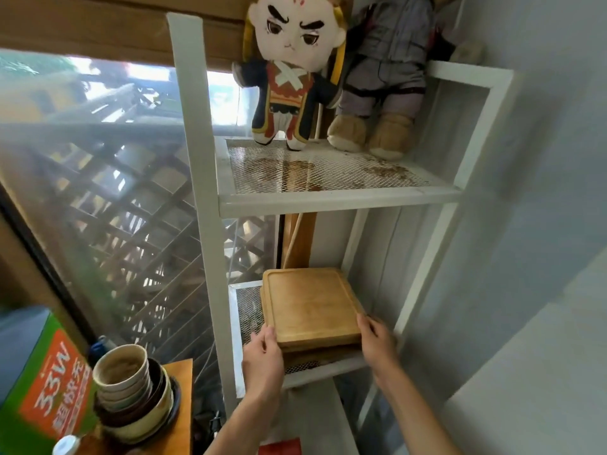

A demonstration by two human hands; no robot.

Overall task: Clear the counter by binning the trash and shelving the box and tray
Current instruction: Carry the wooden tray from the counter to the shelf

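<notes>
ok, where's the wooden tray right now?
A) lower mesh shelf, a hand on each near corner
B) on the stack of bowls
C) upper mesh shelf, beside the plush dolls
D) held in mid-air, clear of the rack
A: the wooden tray lies on the lower mesh shelf, on top of another board, with the left hand and right hand at its near corners.

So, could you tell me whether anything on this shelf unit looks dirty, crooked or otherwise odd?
The upper mesh shelf has brown rust-like stains and crumbs below the two plush dolls. The wooden tray, held by both hands, sits skewed on the lower shelf.
</notes>
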